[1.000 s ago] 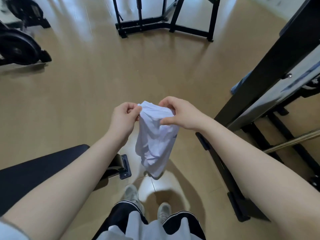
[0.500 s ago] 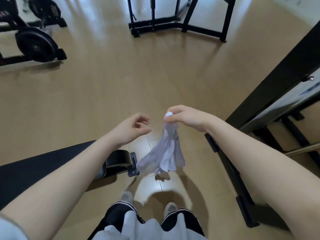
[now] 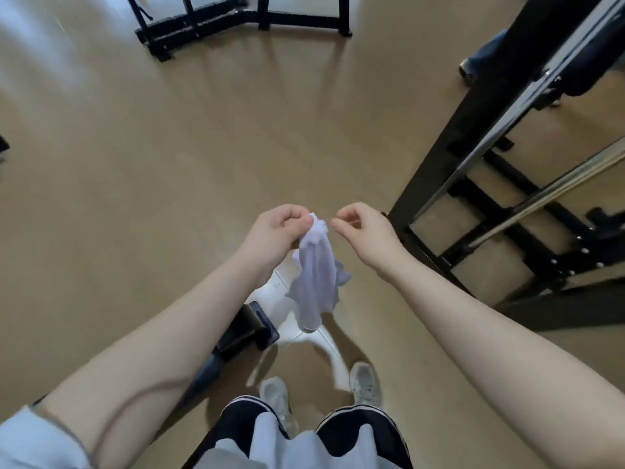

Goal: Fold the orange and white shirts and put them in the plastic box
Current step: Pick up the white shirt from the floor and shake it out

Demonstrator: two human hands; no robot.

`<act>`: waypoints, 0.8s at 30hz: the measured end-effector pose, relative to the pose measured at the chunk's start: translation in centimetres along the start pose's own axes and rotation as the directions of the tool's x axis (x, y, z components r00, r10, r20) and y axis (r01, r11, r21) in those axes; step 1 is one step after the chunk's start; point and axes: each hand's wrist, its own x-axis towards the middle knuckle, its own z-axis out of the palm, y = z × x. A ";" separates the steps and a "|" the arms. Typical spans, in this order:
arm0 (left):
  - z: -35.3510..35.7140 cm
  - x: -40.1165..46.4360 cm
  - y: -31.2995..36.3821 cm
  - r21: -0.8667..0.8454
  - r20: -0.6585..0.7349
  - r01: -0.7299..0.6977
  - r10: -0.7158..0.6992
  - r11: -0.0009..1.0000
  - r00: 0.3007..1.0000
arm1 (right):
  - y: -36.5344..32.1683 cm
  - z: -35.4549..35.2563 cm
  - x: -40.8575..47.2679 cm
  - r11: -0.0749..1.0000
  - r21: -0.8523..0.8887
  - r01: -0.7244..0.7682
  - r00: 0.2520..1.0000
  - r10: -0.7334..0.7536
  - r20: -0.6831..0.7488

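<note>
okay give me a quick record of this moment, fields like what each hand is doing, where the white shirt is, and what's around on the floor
left hand: pinches the top of the white shirt
right hand: fingers curled, just beside the shirt's top; contact cannot be told
white shirt: bunched, hanging in the air above the floor, not folded
orange shirt: not in view
plastic box: not in view
floor: tan, with a black metal frame far ahead and a black rack to the right
below: the person's grey shoes and a black bench end
</note>
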 end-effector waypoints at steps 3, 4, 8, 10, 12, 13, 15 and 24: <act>-1.3 -0.4 -1.0 -0.034 0.056 0.017 -0.015 0.999 0.998 | 0.8 1.9 -1.8 0.930 0.314 -0.192 0.962 0.116 0.246; -1.8 -0.6 -1.2 -0.044 0.070 0.006 -0.003 0.999 0.998 | 0.9 2.4 -2.2 0.923 0.338 -0.183 0.957 0.089 0.275; -3.6 -1.7 -0.6 -0.146 0.079 -0.051 0.063 0.988 0.995 | 0.6 4.5 -2.7 0.928 0.370 -0.050 0.946 -0.075 0.316; -4.7 -2.1 0.1 -0.197 0.053 -0.079 0.091 0.977 0.994 | 0.2 5.9 -2.6 0.938 0.346 -0.018 0.929 -0.112 0.352; -5.9 -2.2 0.8 -0.249 -0.004 -0.095 0.097 0.964 0.995 | -0.2 6.8 -2.3 0.963 0.270 0.000 0.923 -0.104 0.370; -6.6 -2.2 1.1 -0.265 -0.045 -0.103 0.094 0.959 0.995 | -0.2 7.1 -2.0 0.973 0.229 0.020 0.925 -0.104 0.366; -7.9 -2.3 1.4 -0.273 -0.143 -0.114 0.077 0.955 0.987 | 0.1 7.0 -1.4 0.988 0.134 0.071 0.930 -0.114 0.350; -11.3 -1.8 -0.4 -0.027 -0.403 0.025 -0.034 0.999 0.915 | 1.3 4.2 -1.7 0.893 -0.429 0.135 0.923 0.044 0.382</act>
